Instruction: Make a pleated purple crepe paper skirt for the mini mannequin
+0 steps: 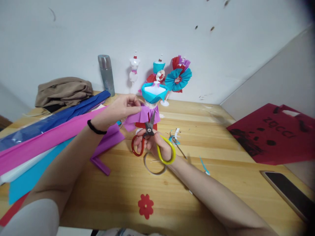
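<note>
In my right hand [150, 141] is a pair of scissors [149, 129] with one red and one yellow handle loop. Their dark blades are apart and point up at purple crepe paper [141, 115]. My left hand [125, 106] pinches the left part of that paper between thumb and fingers. The paper wraps the waist of a small dress-form mannequin [156, 87], over a red layer [142, 125]. A turquoise paper collar [155, 95] surrounds the mannequin's top. Whether the blades touch the paper, I cannot tell.
Behind stand other small mannequins [133, 70], some dressed in coloured paper. Paper rolls [61, 132] and a flask [106, 75] lie and stand at left. A red paper flower [145, 206], wire ring [155, 173], scraps [176, 133], phone [287, 193] and red bag [273, 134] are also present.
</note>
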Available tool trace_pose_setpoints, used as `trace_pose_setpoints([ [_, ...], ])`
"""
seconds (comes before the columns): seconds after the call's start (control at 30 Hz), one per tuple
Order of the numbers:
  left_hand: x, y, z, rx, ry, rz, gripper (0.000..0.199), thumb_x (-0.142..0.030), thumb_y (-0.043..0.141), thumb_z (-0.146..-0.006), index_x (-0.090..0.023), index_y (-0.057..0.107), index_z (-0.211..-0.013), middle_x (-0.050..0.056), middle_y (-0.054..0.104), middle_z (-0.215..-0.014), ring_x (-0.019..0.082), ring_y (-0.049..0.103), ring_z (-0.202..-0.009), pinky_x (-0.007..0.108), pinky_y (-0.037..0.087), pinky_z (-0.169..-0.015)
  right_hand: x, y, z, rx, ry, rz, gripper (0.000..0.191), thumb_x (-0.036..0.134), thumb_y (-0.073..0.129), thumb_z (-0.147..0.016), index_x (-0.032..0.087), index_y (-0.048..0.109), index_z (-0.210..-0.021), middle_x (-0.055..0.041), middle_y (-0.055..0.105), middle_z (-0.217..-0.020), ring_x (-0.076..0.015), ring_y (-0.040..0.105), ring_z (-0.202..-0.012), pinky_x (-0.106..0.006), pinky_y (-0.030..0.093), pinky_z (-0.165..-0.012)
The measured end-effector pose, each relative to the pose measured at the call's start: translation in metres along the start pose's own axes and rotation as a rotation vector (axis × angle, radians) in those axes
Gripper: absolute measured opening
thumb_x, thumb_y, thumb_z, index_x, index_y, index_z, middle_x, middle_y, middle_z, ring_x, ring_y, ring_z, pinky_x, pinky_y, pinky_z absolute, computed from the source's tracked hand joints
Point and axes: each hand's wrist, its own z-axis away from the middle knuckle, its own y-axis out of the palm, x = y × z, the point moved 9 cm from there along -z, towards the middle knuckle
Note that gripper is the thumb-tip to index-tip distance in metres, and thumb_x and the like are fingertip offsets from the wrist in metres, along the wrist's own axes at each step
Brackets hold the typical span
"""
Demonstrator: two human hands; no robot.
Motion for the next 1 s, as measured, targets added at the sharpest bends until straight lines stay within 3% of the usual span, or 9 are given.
trace_pose_setpoints([
  [0.13,-0.003,0.003,-0.002,-0.003,0.047,0.064,0.023,-0.027,0.072,-0.071,-0.015,0.064,-0.089,0.007,0.072,-0.099,0.020,0.067,-0.096,0.034,0.051,-0.091,-0.002,0.002,0.000,-0.012,0.000,-0.029,0.057,0.070,0.065,-0.084,0.016,0.065,-0.105,-0.0075,0.073,-0.077,-0.0186,0.067,-0.060,-0.030,0.052,-0.057],
  [0.33,-0.005,0.008,-0.003,0.023,0.073,0.130,0.037,-0.027,0.069,-0.073,-0.015,0.069,-0.108,0.009,0.074,-0.116,0.026,0.065,-0.116,0.038,0.047,-0.104,0.000,0.004,0.002,-0.042,-0.052,-0.054,0.052,0.066,0.066,-0.085,0.017,0.066,-0.103,-0.0073,0.074,-0.078,-0.0172,0.066,-0.056,-0.030,0.052,-0.056],
  [0.5,-0.005,0.013,-0.006,0.080,0.134,0.172,0.044,-0.042,0.068,-0.081,-0.016,0.071,-0.117,0.011,0.073,-0.125,0.029,0.063,-0.121,0.039,0.047,-0.105,0.001,0.004,0.002,-0.045,-0.057,-0.038,0.050,0.065,0.067,-0.085,0.018,0.067,-0.099,-0.0072,0.073,-0.076,-0.0186,0.067,-0.057,-0.031,0.053,-0.057],
  [0.7,0.009,0.022,-0.014,0.151,0.119,0.057,0.063,-0.044,0.077,-0.069,-0.014,0.066,-0.123,0.013,0.072,-0.126,0.029,0.066,-0.116,0.041,0.048,-0.105,0.005,0.005,0.001,-0.056,-0.067,-0.037,0.044,0.063,0.064,-0.087,0.019,0.064,-0.093,-0.0053,0.070,-0.071,-0.0175,0.064,-0.054,-0.030,0.049,-0.055],
  [0.87,0.011,0.025,-0.011,0.144,0.028,0.019,0.056,-0.038,0.080,-0.065,-0.018,0.066,-0.116,0.010,0.073,-0.123,0.025,0.068,-0.113,0.035,0.053,-0.095,0.006,0.000,0.001,-0.104,-0.051,0.033,0.050,0.069,0.064,-0.084,0.019,0.062,-0.089,-0.0048,0.068,-0.068,-0.0174,0.062,-0.054,-0.027,0.042,-0.050],
  [1.0,0.004,0.015,-0.006,0.097,0.022,-0.090,0.049,-0.037,0.079,-0.066,-0.017,0.067,-0.109,0.008,0.073,-0.112,0.023,0.068,-0.104,0.031,0.053,-0.087,0.007,0.000,0.001,-0.088,-0.064,0.034,0.049,0.067,0.063,-0.086,0.018,0.062,-0.092,-0.0067,0.069,-0.072,-0.0185,0.065,-0.061,-0.027,0.044,-0.053],
])
